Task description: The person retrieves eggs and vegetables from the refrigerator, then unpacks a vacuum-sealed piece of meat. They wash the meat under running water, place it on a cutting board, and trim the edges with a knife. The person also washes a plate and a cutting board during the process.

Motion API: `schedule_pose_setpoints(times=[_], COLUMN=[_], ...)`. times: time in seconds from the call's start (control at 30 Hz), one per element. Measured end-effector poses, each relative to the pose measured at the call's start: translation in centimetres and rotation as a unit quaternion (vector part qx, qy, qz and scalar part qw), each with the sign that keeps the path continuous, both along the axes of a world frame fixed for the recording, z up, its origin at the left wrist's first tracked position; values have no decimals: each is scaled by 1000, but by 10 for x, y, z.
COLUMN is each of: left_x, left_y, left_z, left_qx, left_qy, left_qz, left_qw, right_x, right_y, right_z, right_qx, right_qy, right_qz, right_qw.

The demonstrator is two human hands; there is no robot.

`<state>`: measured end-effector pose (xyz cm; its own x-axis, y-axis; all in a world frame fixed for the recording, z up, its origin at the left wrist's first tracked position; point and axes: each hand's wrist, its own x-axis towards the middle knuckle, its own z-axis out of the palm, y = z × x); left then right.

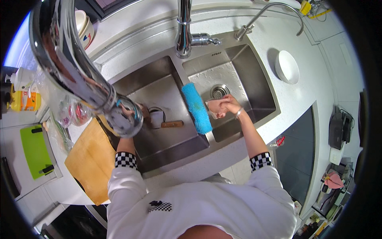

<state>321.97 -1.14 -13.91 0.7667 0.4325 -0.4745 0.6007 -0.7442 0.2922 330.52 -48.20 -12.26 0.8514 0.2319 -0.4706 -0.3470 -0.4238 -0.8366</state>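
My right hand (232, 104) holds a flat pinkish piece (215, 107), possibly raw meat, over the right sink basin, just below the round drain strainer (219, 91). The chrome faucet head hides most of my left hand (145, 115); a part of it shows in the left basin, and its grip is hidden. Beside it, a knife with a wooden handle (172, 124) lies in the left basin (167, 143), its broad blade (157, 119) towards that hand. A blue textured cloth (197, 109) lies along the divider between the basins.
The large chrome faucet (71, 59) arches over the left side. A wooden cutting board (92, 161) lies left of the sink, near plastic bags of produce (79, 112). A white bowl (287, 67) stands on the right counter, and a thin curved tap (259, 18) rises behind the sink.
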Motion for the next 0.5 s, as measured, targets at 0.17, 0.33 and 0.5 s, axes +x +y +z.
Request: schedule_pose_setpoints(times=[0.17,0.33,0.5], left_x=[-31,-61,-65], left_y=[-71,-101,-112], left_z=[74,109,147], left_qx=[-267,-587,-602], left_qy=[-72,-182,-225], left_qz=[129,279,280], left_qw=[952,738,713], right_x=[1,5,22], right_y=[9,4,22], right_z=[-5,-25,0], right_qx=[8,22,21], right_qy=[39,129,-163], right_qz=[25,83,64], right_qw=[999,988,984])
